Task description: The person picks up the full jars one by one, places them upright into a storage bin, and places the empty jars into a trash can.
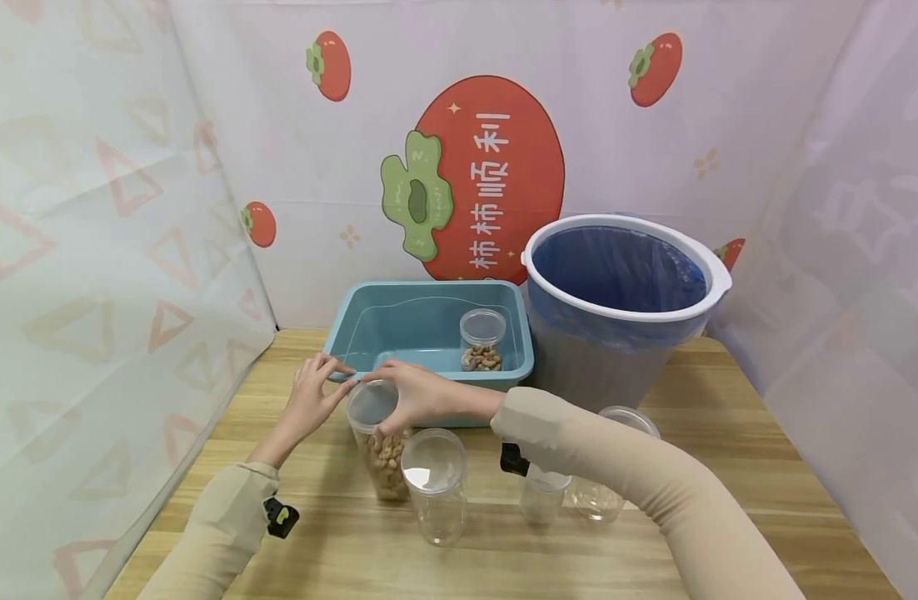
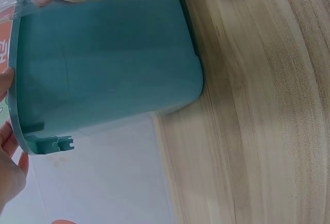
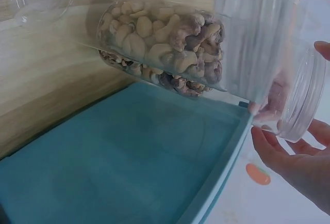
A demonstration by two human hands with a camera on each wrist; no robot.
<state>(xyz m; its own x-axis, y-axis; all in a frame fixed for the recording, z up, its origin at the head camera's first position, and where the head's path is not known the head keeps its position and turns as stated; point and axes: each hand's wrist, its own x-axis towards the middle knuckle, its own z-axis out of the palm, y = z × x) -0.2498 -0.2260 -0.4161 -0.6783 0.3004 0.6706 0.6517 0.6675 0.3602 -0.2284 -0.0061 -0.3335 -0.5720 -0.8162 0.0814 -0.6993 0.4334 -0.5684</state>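
Observation:
A clear round jar [image 1: 387, 467] of nuts stands in front of the blue-green tub [image 1: 429, 287]. My right hand [image 1: 421, 392] holds it near its clear lid [image 1: 372, 400], thumb on the near side and fingers across the far side. The right wrist view shows the lid's rim [image 3: 304, 95] between the fingers. My left hand [image 1: 312, 400] is beside the jar at the tub's front left corner, fingers and thumb apart. In the left wrist view its fingertips [image 2: 6, 82] are at the tub's rim; whether they press on it I cannot tell.
A lidded jar of nuts [image 1: 483, 342] sits inside the tub. Empty clear jars stand on the table: one [image 1: 436, 492] close to the held jar, others [image 1: 543, 497] under my right forearm. A lined bin [image 1: 616, 350] rises behind on the right.

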